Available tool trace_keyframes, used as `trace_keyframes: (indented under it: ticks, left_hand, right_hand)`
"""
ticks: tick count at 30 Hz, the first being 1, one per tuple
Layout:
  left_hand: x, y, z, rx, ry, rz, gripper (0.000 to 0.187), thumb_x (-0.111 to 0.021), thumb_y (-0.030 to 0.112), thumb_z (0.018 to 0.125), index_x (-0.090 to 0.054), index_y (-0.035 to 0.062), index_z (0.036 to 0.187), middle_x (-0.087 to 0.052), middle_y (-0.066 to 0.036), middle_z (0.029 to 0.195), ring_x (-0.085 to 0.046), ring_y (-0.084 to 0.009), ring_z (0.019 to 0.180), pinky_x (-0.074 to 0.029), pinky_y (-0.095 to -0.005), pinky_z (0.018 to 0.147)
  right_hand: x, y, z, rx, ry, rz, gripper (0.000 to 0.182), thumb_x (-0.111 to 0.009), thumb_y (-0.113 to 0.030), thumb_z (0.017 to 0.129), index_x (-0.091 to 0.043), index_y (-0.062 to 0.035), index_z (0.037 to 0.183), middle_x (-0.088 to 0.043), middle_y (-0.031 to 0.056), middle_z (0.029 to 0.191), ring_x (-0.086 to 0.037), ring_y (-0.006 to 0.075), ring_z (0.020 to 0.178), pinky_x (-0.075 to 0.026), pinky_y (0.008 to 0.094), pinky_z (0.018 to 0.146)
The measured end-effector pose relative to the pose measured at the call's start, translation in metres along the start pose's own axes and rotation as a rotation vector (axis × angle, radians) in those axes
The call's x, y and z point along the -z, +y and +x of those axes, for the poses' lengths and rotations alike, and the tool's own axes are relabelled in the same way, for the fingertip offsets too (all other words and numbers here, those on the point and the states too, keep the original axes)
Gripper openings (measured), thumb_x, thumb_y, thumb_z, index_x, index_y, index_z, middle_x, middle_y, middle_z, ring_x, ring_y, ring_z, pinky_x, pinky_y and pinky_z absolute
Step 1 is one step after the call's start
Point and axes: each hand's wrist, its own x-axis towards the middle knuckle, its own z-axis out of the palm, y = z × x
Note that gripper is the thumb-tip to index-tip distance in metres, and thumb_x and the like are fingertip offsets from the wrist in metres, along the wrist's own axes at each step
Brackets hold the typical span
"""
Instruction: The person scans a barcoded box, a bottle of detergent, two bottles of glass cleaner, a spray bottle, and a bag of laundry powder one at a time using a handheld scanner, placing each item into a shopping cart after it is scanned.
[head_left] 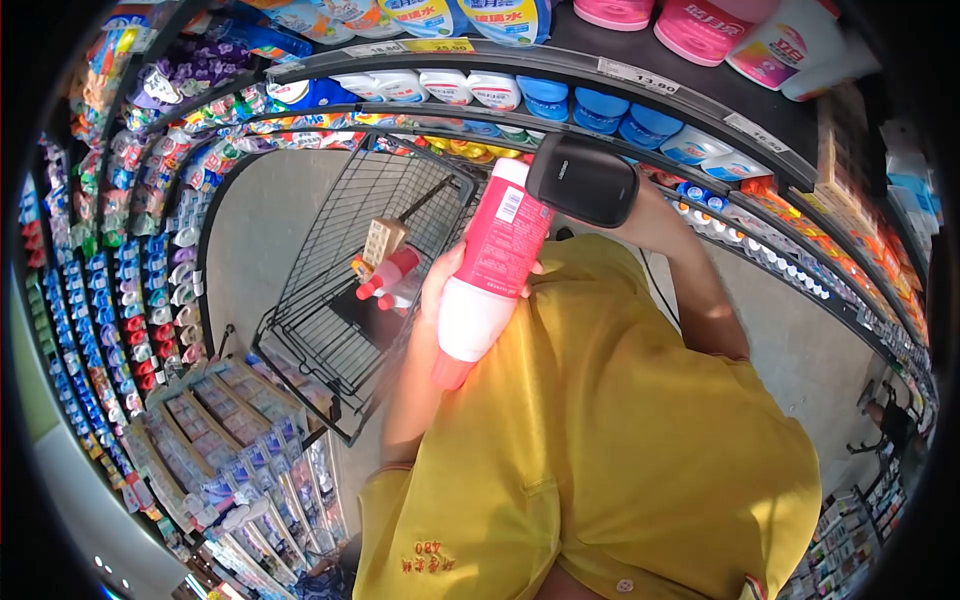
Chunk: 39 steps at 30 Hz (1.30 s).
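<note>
My left hand is wrapped round a red and white bottle, with fingertips showing at its right edge. The bottle is tilted, its pinkish-red cap toward my yellow shirt and its barcode label near the far end. My right hand is at a black handheld device, which hides most of its fingers. The device overlaps the far end of the bottle in view; whether they touch I cannot tell.
A wire shopping cart at the left holds a light-brown box and red-capped bottles. Curved shelves of cleaning products stretch ahead and down both sides. Boxed goods stand at the lower left.
</note>
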Motion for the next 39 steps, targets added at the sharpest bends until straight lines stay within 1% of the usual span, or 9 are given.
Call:
trace_keyframes:
  ticks: [2, 5, 15, 17, 21, 27, 30, 35, 39]
  left_hand:
    - [-0.006, 0.001, 0.0, -0.046, 0.074, 0.02, 0.077, -0.044, 0.056, 0.086, -0.043, -0.0099, 0.126, -0.057, -0.03, 0.107, -0.062, -0.0324, 0.082, -0.05, -0.0356, 0.074]
    - [-0.005, 0.001, 0.001, -0.08, 0.067, 0.044, 0.076, -0.044, 0.055, 0.086, -0.043, -0.0092, 0.126, -0.058, -0.03, 0.107, -0.062, -0.0322, 0.082, -0.05, -0.0355, 0.073]
    - [0.0, 0.005, 0.002, -0.082, 0.013, 0.07, 0.074, -0.051, 0.05, 0.085, -0.04, -0.0075, 0.129, -0.057, -0.03, 0.109, -0.063, -0.032, 0.084, -0.051, -0.0361, 0.075]
    - [0.007, 0.002, 0.004, -0.079, -0.028, -0.074, 0.077, -0.058, 0.04, 0.084, -0.022, 0.0034, 0.142, -0.049, -0.024, 0.122, -0.06, -0.037, 0.099, -0.055, -0.0416, 0.074]
    - [0.008, 0.002, 0.002, -0.11, -0.05, -0.023, 0.077, -0.058, 0.04, 0.084, -0.022, 0.0034, 0.142, -0.049, -0.024, 0.122, -0.06, -0.0365, 0.099, -0.056, -0.0415, 0.074]
    - [0.01, 0.002, 0.0, -0.093, -0.029, -0.04, 0.075, -0.057, 0.04, 0.086, -0.023, 0.0028, 0.141, -0.048, -0.025, 0.124, -0.06, -0.037, 0.1, -0.056, -0.042, 0.074]
    - [0.01, 0.001, -0.004, -0.082, -0.021, -0.051, 0.074, -0.057, 0.039, 0.086, -0.023, 0.0028, 0.141, -0.047, -0.025, 0.125, -0.06, -0.0375, 0.1, -0.056, -0.0425, 0.074]
    - [0.011, -0.001, -0.006, -0.084, -0.01, -0.03, 0.074, -0.057, 0.04, 0.086, -0.023, 0.003, 0.14, -0.047, -0.025, 0.125, -0.06, -0.0384, 0.1, -0.056, -0.0434, 0.074]
    - [0.011, 0.0, -0.01, -0.046, 0.0, -0.074, 0.074, -0.058, 0.04, 0.085, -0.023, 0.0025, 0.14, -0.048, -0.025, 0.124, -0.06, -0.0386, 0.099, -0.056, -0.0435, 0.074]
  right_hand:
    - [0.003, -0.011, -0.001, -0.002, 0.022, -0.014, 0.046, -0.074, -0.016, 0.074, -0.057, -0.0022, 0.115, -0.064, 0.0155, 0.11, -0.062, 0.0229, 0.097, -0.048, 0.033, 0.084]
    - [0.01, -0.028, -0.002, -0.043, -0.097, -0.106, 0.046, -0.074, -0.018, 0.073, -0.058, -0.002, 0.114, -0.065, 0.0153, 0.105, -0.063, 0.0227, 0.093, -0.048, 0.0329, 0.082]
    - [0.009, -0.04, -0.008, -0.075, -0.078, -0.022, 0.045, -0.075, -0.022, 0.07, -0.06, -0.0008, 0.106, -0.067, 0.0153, 0.092, -0.065, 0.025, 0.083, -0.049, 0.0331, 0.076]
    - [0.01, -0.039, -0.012, -0.082, -0.087, -0.046, 0.047, -0.076, -0.021, 0.069, -0.059, -0.0009, 0.108, -0.067, 0.0145, 0.091, -0.065, 0.0225, 0.081, -0.049, 0.0328, 0.075]
    - [0.013, -0.04, -0.016, -0.083, -0.106, -0.019, 0.048, -0.076, -0.02, 0.069, -0.059, -0.001, 0.109, -0.068, 0.0133, 0.091, -0.065, 0.0205, 0.081, -0.049, 0.0322, 0.075]
    - [0.018, -0.044, -0.019, -0.044, -0.117, -0.076, 0.046, -0.077, -0.017, 0.069, -0.059, 0.0002, 0.108, -0.068, 0.0124, 0.093, -0.063, 0.0158, 0.081, -0.049, 0.0313, 0.076]
    - [0.02, -0.06, -0.014, -0.071, -0.152, -0.225, 0.046, -0.08, -0.012, 0.068, -0.062, -0.0028, 0.11, -0.066, 0.0106, 0.107, -0.063, 0.0208, 0.098, -0.048, 0.0329, 0.086]
    - [0.02, -0.038, -0.024, 0.199, -0.127, -0.252, 0.049, -0.081, -0.012, 0.066, -0.062, -0.0035, 0.111, -0.065, 0.0113, 0.109, -0.063, 0.0221, 0.1, -0.048, 0.0344, 0.088]
    - [0.017, -0.039, -0.027, 0.046, -0.124, -0.194, 0.049, -0.081, -0.011, 0.066, -0.062, -0.0033, 0.111, -0.065, 0.011, 0.109, -0.063, 0.0209, 0.1, -0.047, 0.034, 0.089]
